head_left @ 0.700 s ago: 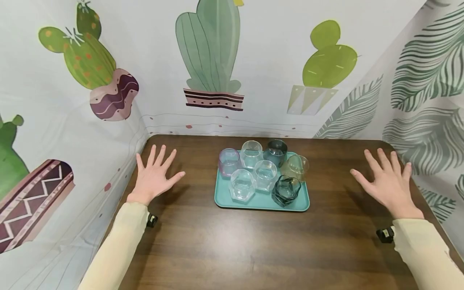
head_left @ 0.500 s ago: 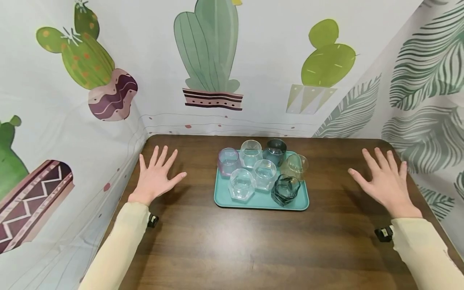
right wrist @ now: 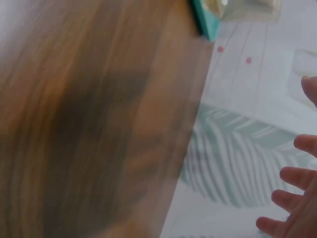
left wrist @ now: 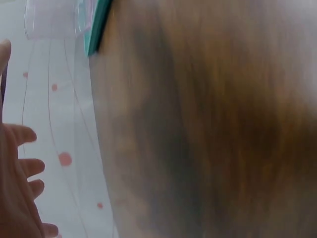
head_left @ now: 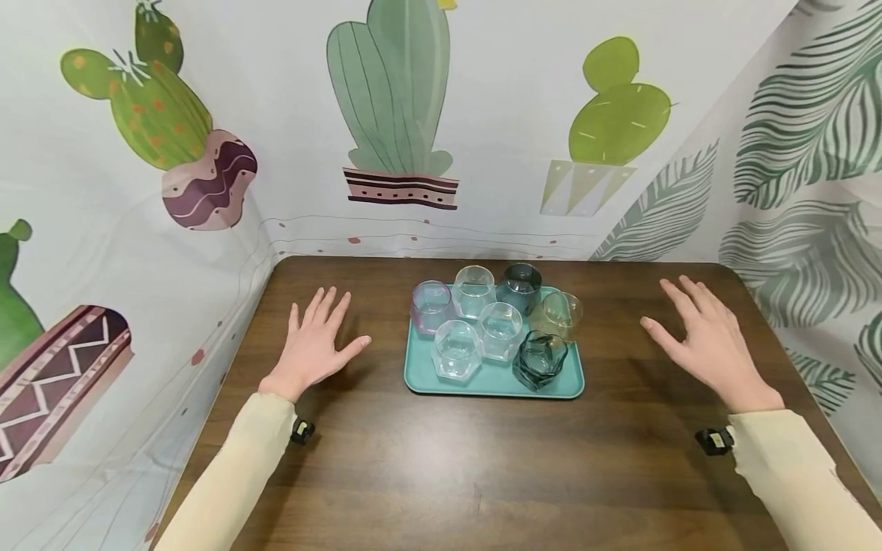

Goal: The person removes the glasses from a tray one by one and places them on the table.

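Note:
A teal tray (head_left: 420,383) lies toward the back of the table, bearing several glasses. Among them are a pinkish-purple glass (head_left: 432,308) at the left, a clear hexagonal-based glass (head_left: 458,353) in front, a dark faceted glass (head_left: 540,361) at the front right, a smoky glass (head_left: 520,288) behind and an amber-tinted glass (head_left: 560,315) at the right. My left hand (head_left: 311,344) hovers left of the tray, fingers spread and holding nothing. On the other side, my right hand (head_left: 710,344) is held over the table, fingers extended, apart from the tray and glasses.
The brown wooden table (head_left: 441,474) stretches toward me in front of the tray. A white cloth printed with cacti and leaves (head_left: 510,115) hangs around the back and sides. Both wrists carry a small black camera (head_left: 302,431) below cream sleeves.
Both hands have moved inward toward the tray, the left one rightward and the right one leftward. Their fingers have drawn closer together. The tray and glasses keep their arrangement.

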A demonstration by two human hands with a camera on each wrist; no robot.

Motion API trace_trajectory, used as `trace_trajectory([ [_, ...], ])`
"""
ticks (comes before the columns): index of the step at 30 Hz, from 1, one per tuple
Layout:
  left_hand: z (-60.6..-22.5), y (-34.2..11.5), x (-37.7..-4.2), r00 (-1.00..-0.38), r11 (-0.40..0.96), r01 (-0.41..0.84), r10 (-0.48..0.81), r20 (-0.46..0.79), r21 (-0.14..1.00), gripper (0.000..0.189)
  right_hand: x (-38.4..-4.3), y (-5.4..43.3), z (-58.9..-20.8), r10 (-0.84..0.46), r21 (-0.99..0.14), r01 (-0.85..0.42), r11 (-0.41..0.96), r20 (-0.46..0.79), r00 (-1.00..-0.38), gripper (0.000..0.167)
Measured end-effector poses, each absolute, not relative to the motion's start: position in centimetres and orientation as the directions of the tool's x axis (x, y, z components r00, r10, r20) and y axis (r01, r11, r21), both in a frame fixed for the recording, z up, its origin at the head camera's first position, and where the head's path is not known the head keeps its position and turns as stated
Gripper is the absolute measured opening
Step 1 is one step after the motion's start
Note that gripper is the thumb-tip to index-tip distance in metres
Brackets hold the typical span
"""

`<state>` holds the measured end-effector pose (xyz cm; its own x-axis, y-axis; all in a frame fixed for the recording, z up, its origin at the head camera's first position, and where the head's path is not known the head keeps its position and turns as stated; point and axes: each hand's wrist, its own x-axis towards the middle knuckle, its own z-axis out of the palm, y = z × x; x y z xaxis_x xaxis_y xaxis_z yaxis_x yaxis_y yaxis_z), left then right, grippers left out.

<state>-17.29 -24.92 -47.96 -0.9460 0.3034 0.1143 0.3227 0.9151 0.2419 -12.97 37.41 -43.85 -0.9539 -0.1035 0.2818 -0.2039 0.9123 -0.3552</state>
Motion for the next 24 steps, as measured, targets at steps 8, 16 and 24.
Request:
trace_trajectory([
  [8,-48.4,-22.2,-15.7,-0.948,0.835,0.319,0.289,0.137,0.447,0.080,-13.9,34.9,-42.8,-0.194,-0.317,-0.328,0.890,0.387,-0.901,0.061],
  [16,-49.0,-20.0,-14.4,-0.963,0.694,0.256,0.246,0.113,0.674,0.065,-15.0,32.1,-41.5,-0.235,-0.362,-0.367,0.857,0.360,-0.903,0.059],
  [24,-50.1,-17.7,-13.8,-0.979,0.600,0.171,0.194,0.065,0.782,0.053,-15.7,29.3,-40.3,-0.278,-0.390,-0.405,0.827,0.343,-0.897,0.054],
])
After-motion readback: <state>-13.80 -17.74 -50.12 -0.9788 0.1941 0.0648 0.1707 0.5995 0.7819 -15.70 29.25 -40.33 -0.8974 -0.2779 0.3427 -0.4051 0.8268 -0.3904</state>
